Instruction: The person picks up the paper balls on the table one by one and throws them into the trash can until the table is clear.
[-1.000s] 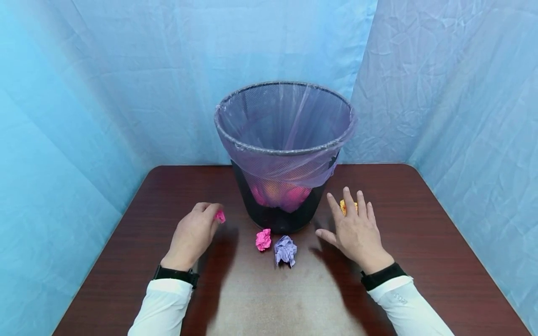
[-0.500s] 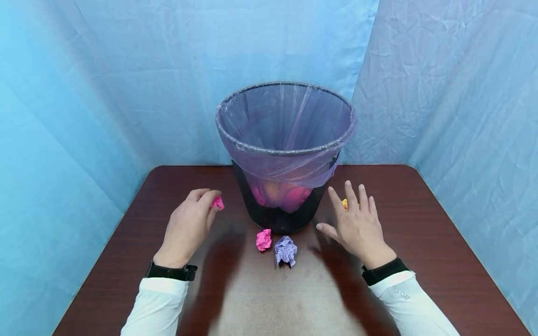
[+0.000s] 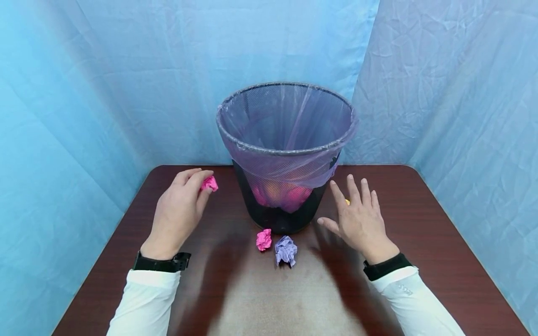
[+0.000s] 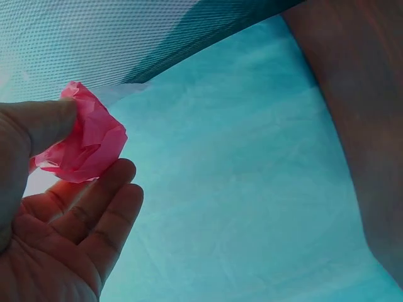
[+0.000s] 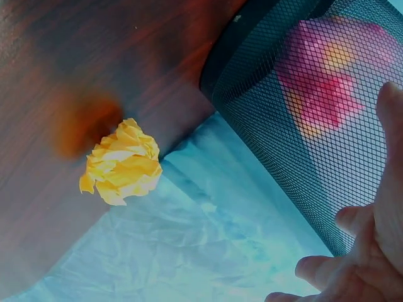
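The left hand [image 3: 176, 212] pinches a pink paper ball [image 3: 210, 184] between thumb and fingertips, the lower fingers loosely extended and off the ball. Hand and ball are above the table, to the left of the bin. The right hand [image 3: 360, 224] holds nothing; its fingers are nearly straight and spread wide, just beside the bin's right side. Near it, a yellow paper ball [image 5: 123, 165] rests on the table [image 3: 286, 298].

Handling: the crumpled paper is probably light, soft and not slippery. A two-sided pinch at mid-body should suffice; firm pressure would likely flatten the folds, while damage is of little concern.

In front of the mesh bin [image 3: 279, 223] lie a second pink ball [image 3: 264, 240] and a purple ball [image 3: 286, 251], close together. The bin carries a translucent purple liner [image 3: 290, 163]; pink and yellow paper shows through its wall. Blue cloth [image 3: 126, 70] hangs behind.
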### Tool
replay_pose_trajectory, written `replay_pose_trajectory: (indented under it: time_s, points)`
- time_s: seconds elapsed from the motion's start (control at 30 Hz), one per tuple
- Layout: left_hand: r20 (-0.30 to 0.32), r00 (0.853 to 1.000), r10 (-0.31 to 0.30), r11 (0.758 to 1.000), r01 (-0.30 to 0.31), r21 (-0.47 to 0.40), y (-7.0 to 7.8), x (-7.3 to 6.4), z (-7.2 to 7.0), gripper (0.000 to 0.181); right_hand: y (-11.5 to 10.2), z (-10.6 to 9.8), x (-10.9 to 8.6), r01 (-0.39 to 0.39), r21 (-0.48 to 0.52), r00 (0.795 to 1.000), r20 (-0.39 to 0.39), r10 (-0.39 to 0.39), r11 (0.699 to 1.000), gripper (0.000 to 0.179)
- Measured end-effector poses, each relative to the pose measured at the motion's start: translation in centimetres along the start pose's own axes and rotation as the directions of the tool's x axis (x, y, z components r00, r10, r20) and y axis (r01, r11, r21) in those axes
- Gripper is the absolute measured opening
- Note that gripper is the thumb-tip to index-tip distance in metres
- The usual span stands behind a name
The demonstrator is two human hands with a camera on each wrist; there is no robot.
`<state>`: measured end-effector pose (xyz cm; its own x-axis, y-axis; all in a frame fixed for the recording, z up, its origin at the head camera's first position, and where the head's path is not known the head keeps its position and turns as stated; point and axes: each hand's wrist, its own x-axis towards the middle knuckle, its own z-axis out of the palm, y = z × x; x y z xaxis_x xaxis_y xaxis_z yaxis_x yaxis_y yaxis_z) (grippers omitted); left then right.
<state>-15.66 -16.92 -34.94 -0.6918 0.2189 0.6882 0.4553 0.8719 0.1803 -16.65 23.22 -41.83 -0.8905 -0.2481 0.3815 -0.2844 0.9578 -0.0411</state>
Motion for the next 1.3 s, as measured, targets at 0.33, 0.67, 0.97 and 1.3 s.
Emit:
replay_pose_trajectory:
  time_s: [0.33, 0.67, 0.97, 1.3]
  points:
    - [-0.080, 0.997, 0.015, 1.000, -0.016, -0.013, 0.8, 1.5, -1.5, 0.048, -0.1, -0.7, 0.4, -0.004, -0.005, 1.000, 0.002, 0.004, 1.000, 0.098]
    - [-0.187, 0.982, -0.008, 0.998, -0.004, -0.065, 1.7, 3.1, -3.0, 0.046, 0.0, -0.9, 0.6, 0.010, -0.006, 1.000, -0.027, -0.010, 1.000, 0.097]
    - [-0.256, 0.966, 0.019, 0.995, -0.042, -0.086, 2.5, 4.4, -4.2, 0.043, 0.0, -1.3, 0.8, 0.022, -0.011, 0.999, -0.046, -0.022, 1.000, 0.098]
    - [-0.293, 0.955, 0.053, 0.993, -0.081, -0.084, 3.5, 6.0, -5.5, 0.042, 0.0, -1.6, 1.0, 0.013, -0.015, 0.999, -0.039, -0.014, 1.000, 0.098]
